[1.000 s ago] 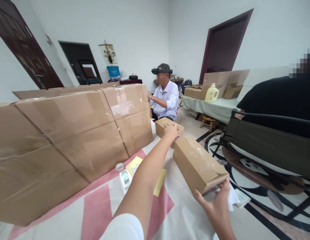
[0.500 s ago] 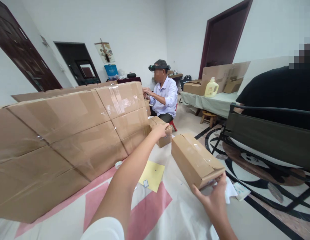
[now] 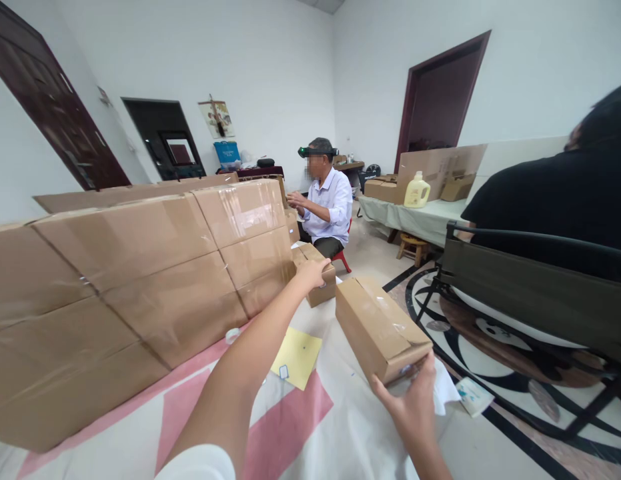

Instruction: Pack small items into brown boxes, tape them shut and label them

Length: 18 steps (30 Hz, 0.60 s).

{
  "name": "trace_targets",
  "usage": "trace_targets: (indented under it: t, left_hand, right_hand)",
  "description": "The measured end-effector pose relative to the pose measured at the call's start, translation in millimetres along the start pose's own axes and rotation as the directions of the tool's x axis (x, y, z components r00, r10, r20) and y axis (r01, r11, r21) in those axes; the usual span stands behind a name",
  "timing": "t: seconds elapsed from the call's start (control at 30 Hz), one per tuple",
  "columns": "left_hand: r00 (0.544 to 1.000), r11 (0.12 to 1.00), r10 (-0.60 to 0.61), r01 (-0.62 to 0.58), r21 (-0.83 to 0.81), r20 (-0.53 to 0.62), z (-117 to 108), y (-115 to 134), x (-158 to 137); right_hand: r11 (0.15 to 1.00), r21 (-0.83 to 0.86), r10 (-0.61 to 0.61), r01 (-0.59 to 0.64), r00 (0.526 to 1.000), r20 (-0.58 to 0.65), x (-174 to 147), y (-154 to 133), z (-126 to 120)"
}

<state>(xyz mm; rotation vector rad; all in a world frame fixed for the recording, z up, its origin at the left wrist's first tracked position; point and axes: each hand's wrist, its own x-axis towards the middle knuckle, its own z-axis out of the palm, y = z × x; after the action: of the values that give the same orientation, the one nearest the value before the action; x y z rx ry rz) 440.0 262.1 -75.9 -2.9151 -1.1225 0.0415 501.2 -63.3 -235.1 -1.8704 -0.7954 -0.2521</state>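
My left hand (image 3: 313,275) reaches across the cloth-covered table and grips the near end of a small cardboard box (image 3: 325,293). Some of its fingers are hidden by the hand and the box. My right hand (image 3: 413,397) holds the near end of a longer taped cardboard box (image 3: 377,317), thumb on the left side and fingers on the right. Between my arms a yellow sheet (image 3: 297,357) lies on the cloth, with a small blue-edged white label (image 3: 283,371) on it. A roll of clear tape (image 3: 233,335) sits by the box stack, left of my forearm.
A wall of stacked taped cartons (image 3: 175,273) fills the left side. Beyond the small box, a co-worker (image 3: 327,200) sits with raised hands. Another person in black (image 3: 540,200) sits in a folding chair (image 3: 530,273) at right. A yellow jug (image 3: 417,191) stands on the back table.
The camera view has shifted a little, so the scene sits slightly lower and the near boxes farther left. Both hands keep their hold on the same boxes.
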Motion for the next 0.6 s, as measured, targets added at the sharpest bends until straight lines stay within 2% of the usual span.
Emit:
trace_targets:
  t: [0.17,0.3,0.4,0.47,0.5,0.57,0.6]
  left_hand:
    - [0.998,0.998,-0.062,0.062,0.000,-0.019,-2.3,1.1,-14.9]
    - [0.996,0.996,-0.084,0.084,-0.023,-0.024,-8.0,8.6,-13.9]
    - [0.992,0.992,-0.090,0.082,-0.092,-0.086,-19.6,16.8,-23.2]
    - [0.976,0.984,-0.104,0.073,-0.163,-0.189,-25.9,15.4,-50.3]
    - [0.961,0.978,-0.117,0.067,-0.199,-0.251,-25.2,10.1,-72.8]
    - [0.922,0.961,-0.164,0.070,-0.266,-0.351,-9.6,-12.5,-135.7]
    - [0.905,0.953,-0.191,0.080,-0.291,-0.379,6.4,-30.1,-174.5]
  right_hand:
    - [1.000,0.005,-0.021,0.021,1.000,-0.002,-1.4,-0.2,0.2]
    - [1.000,0.008,-0.002,0.002,1.000,0.008,-1.7,-0.4,2.4]
    - [1.000,0.003,-0.014,0.014,1.000,0.022,-2.5,-0.7,1.7]
    - [1.000,0.009,-0.012,0.012,0.999,0.042,-2.7,-1.0,-1.8]
    - [1.000,0.009,-0.012,0.011,0.998,0.057,-2.3,-1.0,-4.0]
    - [1.000,-0.006,-0.014,0.015,0.995,0.094,0.3,-0.5,-6.7]
    - [1.000,-0.021,-0.014,0.016,0.993,0.117,2.8,-0.4,-6.0]
